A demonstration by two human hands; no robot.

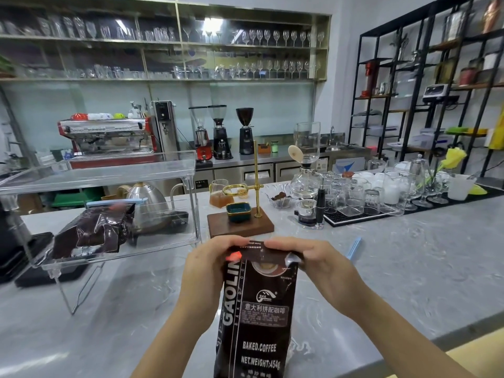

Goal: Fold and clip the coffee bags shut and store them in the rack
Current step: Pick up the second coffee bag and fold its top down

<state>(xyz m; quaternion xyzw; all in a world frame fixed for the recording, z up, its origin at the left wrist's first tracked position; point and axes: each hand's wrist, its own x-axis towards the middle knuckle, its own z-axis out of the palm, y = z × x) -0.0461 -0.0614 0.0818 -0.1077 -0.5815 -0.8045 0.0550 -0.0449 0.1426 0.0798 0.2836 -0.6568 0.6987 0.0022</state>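
Observation:
A dark brown coffee bag [257,309] stands upright at the counter's near edge, its top bent over. My left hand [203,268] pinches the top left corner and my right hand [317,264] pinches the top right corner. A light blue sealing clip [354,248] lies on the counter just right of my right hand. A clear plastic rack [114,173] stands to the left. On its lower shelf lies a second dark coffee bag [95,231], closed with a blue clip [114,203] along its top.
A wooden drip stand [240,223] with a brass pole and a teal dish sits just behind the bag. A siphon brewer [306,170] and several upturned glasses on a black mat [362,197] stand at the right. A steel kettle [148,203] is behind the rack.

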